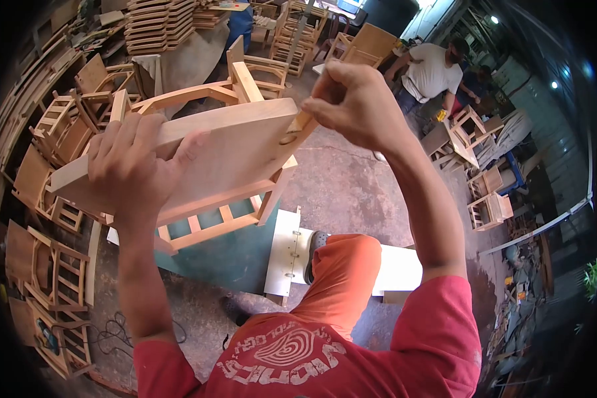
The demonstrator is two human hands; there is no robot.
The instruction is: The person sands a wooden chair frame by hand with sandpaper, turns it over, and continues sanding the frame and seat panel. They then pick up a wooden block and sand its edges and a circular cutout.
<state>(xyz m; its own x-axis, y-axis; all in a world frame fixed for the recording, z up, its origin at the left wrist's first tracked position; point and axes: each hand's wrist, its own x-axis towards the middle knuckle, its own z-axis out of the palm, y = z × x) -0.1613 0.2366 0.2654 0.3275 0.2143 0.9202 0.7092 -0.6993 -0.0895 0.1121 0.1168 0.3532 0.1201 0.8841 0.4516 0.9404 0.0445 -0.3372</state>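
My left hand [131, 159] grips the left part of a pale wooden panel [225, 149], which is raised and tilted in front of me. The panel belongs to, or rests against, a wooden chair frame [209, 229] with slats. At the panel's right end, my right hand [355, 99] is raised with its fingers curled and thumb pressed in. Whatever my right fingers hold is too small to make out; they are beside a narrow wooden edge. Beneath the frame is a dark green surface [229, 255].
Wooden chairs [50, 265] stand along the left, with stacked wooden parts [159, 26] behind. A person [431, 73] works at the back right near a small table [461, 142]. A white board [286, 252] lies by my leg. A cable [113, 328] runs over the floor.
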